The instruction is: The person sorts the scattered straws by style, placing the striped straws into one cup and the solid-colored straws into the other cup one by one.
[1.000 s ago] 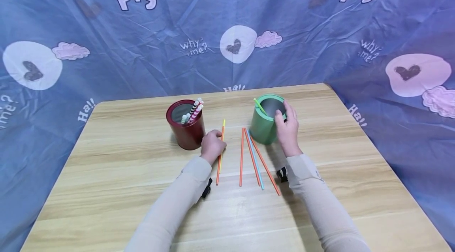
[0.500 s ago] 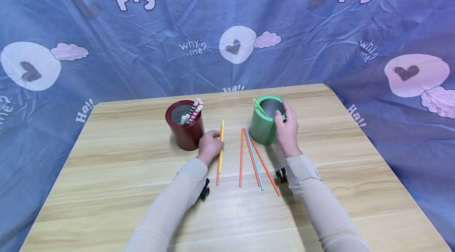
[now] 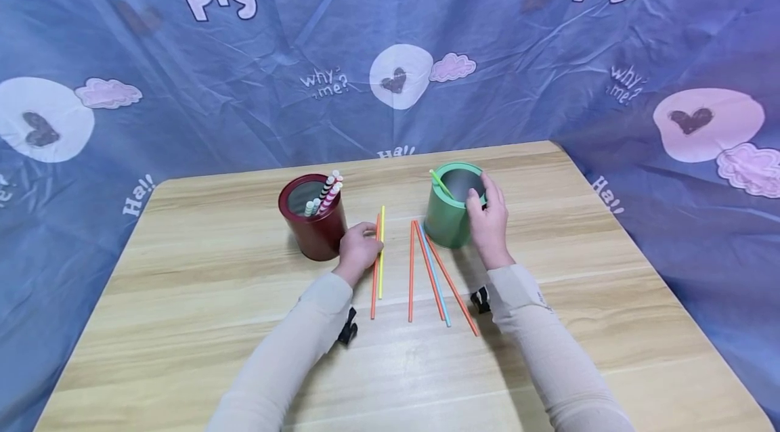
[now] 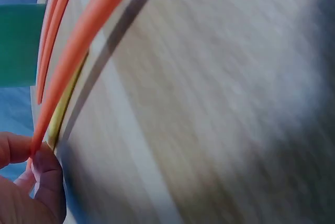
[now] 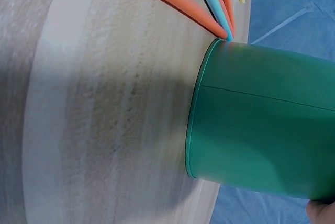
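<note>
My left hand [image 3: 359, 249] pinches an orange straw [image 4: 78, 51] between thumb and fingers, low over the table beside the dark red can [image 3: 318, 232]. Just right of that straw lies a yellow straw [image 3: 382, 269], partly behind the orange one in the left wrist view. My right hand [image 3: 490, 225] holds the green can [image 3: 447, 219] at its right rim, thumb at the near edge and fingers along the right side. Inside the upright green can leans one light green straw [image 3: 440, 183]. Most of the right hand is out of the right wrist view.
Orange straws [image 3: 411, 276] and a blue straw [image 3: 439, 283] lie fanned out on the wooden table [image 3: 390, 378], their far ends near the green can's base. Striped straws [image 3: 331, 196] stand in the red can. A blue printed cloth [image 3: 268, 100] hangs behind the table.
My left hand has shifted slightly left with the orange straw, which now lies apart from the yellow one instead of crossing it. The right hand keeps its hold on the green can.
</note>
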